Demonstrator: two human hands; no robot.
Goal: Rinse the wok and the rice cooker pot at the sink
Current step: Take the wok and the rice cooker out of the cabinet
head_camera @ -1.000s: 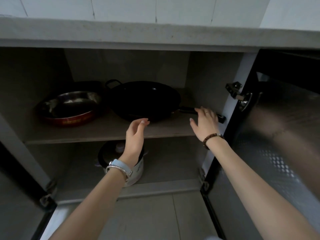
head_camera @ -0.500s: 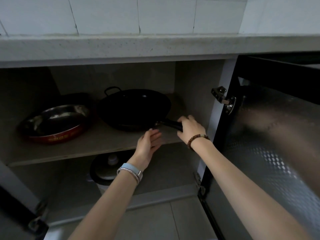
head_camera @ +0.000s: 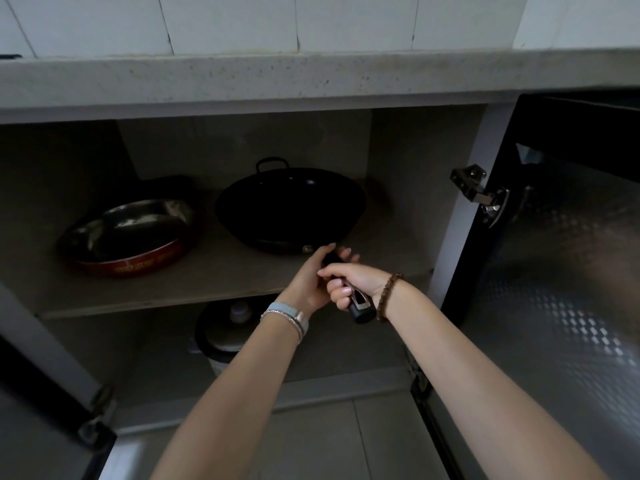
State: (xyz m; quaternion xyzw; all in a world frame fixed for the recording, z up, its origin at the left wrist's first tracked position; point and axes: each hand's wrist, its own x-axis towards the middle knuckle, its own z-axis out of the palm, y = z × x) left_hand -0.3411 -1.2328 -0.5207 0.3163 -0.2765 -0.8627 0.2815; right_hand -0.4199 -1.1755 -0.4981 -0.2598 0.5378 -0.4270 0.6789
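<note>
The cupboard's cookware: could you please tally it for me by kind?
black wok: 1
red-sided pan: 1
rice cooker: 1
Total: 3

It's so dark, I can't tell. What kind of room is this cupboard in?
Most likely a home kitchen. A black wok and a red-sided pan sit on the cupboard shelf, a rice cooker stands below, and white wall tiles run above the stone counter.
</note>
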